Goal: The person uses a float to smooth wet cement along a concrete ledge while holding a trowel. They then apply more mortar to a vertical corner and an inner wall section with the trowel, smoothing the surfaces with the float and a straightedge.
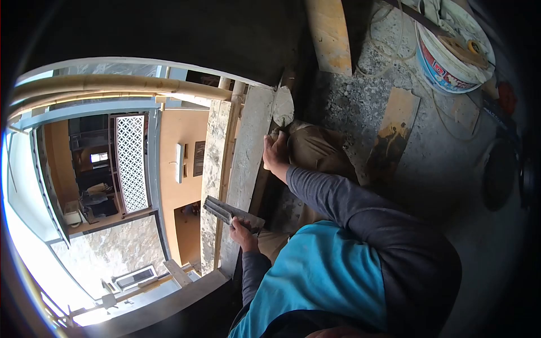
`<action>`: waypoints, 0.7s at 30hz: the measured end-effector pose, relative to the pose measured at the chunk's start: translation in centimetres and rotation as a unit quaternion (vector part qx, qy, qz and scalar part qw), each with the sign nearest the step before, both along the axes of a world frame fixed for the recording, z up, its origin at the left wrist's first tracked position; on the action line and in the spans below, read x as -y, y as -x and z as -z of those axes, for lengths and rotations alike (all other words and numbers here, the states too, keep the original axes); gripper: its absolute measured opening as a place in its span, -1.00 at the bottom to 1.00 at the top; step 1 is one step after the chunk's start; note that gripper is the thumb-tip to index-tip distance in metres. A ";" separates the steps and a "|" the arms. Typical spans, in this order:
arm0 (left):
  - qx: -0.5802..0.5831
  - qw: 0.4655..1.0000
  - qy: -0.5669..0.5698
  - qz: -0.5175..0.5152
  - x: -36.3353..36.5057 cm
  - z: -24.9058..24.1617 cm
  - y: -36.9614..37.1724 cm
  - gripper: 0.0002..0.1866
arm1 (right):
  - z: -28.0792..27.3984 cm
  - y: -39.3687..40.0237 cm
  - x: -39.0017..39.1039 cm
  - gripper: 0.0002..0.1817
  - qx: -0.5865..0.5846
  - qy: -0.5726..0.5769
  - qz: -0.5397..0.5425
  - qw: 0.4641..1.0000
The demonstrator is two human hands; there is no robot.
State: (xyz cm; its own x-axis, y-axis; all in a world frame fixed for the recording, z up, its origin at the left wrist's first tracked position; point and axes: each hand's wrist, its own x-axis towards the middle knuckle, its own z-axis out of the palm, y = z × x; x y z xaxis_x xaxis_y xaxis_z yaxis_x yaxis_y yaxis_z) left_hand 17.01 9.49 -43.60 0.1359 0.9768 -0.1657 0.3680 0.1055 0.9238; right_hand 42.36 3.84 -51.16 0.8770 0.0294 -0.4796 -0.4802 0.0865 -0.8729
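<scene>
My right hand (276, 151) is closed around the handle of a trowel (282, 106), whose pale, mortar-coated blade rests against the top of a concrete ledge (248, 158). My left hand (242, 232) grips a flat grey metal float (228, 211) and holds it against the lower part of the same ledge. Both arms are in dark grey sleeves, with a blue vest over the chest. A bent knee in khaki trousers (318, 149) sits just right of the right hand.
Beyond the ledge there is an open drop to buildings and a yard below. A bamboo pole (112, 84) crosses the opening. On the rubble-strewn floor stand a white bucket (445, 62) with tools, a plank (329, 34), a stained board (394, 129) and a black pan (499, 174).
</scene>
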 end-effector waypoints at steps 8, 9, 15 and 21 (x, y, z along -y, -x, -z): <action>0.081 0.989 -0.114 -0.040 1.6 -1.0 -0.5 -0.67 | -3.9 4.4 2.5 -0.44 0.289 -0.073 -0.254 0.920; 0.098 0.988 -0.120 -0.025 1.8 -1.2 -0.9 -0.66 | -4.9 5.0 3.2 -0.46 0.316 -0.085 -0.334 0.884; 0.210 0.977 0.027 0.035 3.8 -1.4 -4.2 -0.54 | -10.2 8.5 5.6 -0.52 0.432 -0.082 -0.485 0.756; 0.203 0.963 0.169 0.049 3.7 -0.8 -6.1 -0.57 | -10.0 6.9 5.1 -0.48 0.444 -0.090 -0.598 0.661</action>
